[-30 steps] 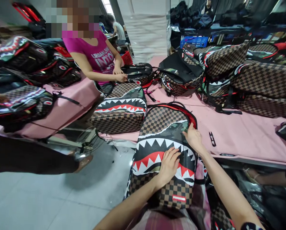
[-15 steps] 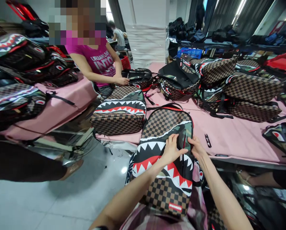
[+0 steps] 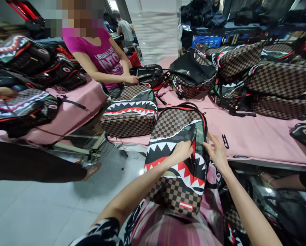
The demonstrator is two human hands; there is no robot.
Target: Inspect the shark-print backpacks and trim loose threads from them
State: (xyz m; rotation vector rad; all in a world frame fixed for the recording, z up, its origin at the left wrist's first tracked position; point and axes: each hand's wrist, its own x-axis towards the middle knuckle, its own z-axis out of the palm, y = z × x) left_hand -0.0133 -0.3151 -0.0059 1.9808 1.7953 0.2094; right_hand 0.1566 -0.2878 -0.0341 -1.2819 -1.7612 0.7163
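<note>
A checkered brown-and-black backpack [image 3: 177, 124] with a shark-mouth print leans upright against the table edge, its lower part at my lap. My left hand [image 3: 182, 151] is closed at the edge of the slanted front pocket, its fingertips hidden at the opening. Red lining [image 3: 193, 147] shows in this unzipped slit. At the bag's right side, my right hand [image 3: 218, 152] grips the edge, thumb toward the front and fingers bent. Black thread snips [image 3: 225, 141] lie on the pink tabletop, right of that hand.
Another shark-print backpack [image 3: 131, 111] lies left of mine on the pink table [image 3: 247, 136]. Stacked backpacks [image 3: 281, 80] stand at the back right. Across the table, a person in a magenta shirt [image 3: 99, 56] handles a bag. More bags [image 3: 22, 106] lie on the left table.
My left hand has moved slightly down, and the pocket slit now gapes with red lining showing. My right hand has shifted a little right and up along the side. The view has tilted down.
</note>
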